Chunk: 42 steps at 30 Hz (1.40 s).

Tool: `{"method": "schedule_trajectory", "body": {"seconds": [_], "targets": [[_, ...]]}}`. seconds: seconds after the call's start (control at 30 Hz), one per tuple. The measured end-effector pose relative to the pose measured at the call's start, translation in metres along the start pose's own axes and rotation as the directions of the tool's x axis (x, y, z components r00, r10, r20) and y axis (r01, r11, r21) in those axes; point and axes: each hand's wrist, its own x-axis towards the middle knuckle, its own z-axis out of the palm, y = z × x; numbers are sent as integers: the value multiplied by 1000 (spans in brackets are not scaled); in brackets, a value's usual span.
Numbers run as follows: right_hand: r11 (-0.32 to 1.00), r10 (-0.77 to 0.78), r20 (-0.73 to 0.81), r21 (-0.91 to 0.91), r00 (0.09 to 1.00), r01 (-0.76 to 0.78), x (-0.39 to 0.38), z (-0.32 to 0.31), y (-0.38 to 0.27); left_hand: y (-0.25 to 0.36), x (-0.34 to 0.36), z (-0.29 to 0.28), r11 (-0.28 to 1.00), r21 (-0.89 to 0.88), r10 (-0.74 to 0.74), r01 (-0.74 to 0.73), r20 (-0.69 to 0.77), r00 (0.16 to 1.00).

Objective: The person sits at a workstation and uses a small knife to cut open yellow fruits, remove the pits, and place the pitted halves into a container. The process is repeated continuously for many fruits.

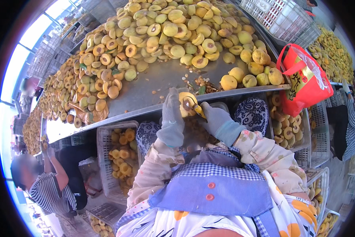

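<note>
Below the front lip of the steel sorting table [153, 106], my gloved left hand [172, 116] holds a cut yellow peach [183, 102] upright, its inner face turned toward the right. My gloved right hand [215, 118] grips a small yellow-and-black tool [200, 111], whose metal head is at the peach's centre. On the table lies a large pile of halved and whole peaches [153, 35], with a scattering of pits and scraps [203, 83] near the edge.
Crates of peaches [124, 154] [288, 130] flank my patterned knees [250, 112]. A red bag [304, 79] hangs at the table's right end. A striped-shirted co-worker [49, 189] sits at left, another [349, 134] at right. Stacked crates [276, 17] stand behind.
</note>
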Motion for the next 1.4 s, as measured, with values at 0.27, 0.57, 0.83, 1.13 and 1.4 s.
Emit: {"method": "schedule_trajectory", "body": {"seconds": [0.27, 0.57, 0.83, 1.13, 1.4], "targets": [[998, 54, 66, -14, 996, -53, -8, -4, -5, 4, -17, 9, 981, 126, 137, -146, 73, 988], [981, -72, 213, 193, 974, 30, 1, -16, 10, 11, -16, 8, 951, 229, 165, -209, 197, 966], [545, -232, 857, 507, 461, -668, 5, -17, 34, 26, -21, -4, 613, 564, 110, -553, 632, 767], [133, -960, 264, 133, -94, -982, 16, 9, 50, 48, -14, 20, 804, 577, -205, -144, 496, 844], [845, -346, 62, 453, 936, 283, 23, 31, 14, 2, 7, -9, 982, -118, -150, 148, -7, 989]]}}
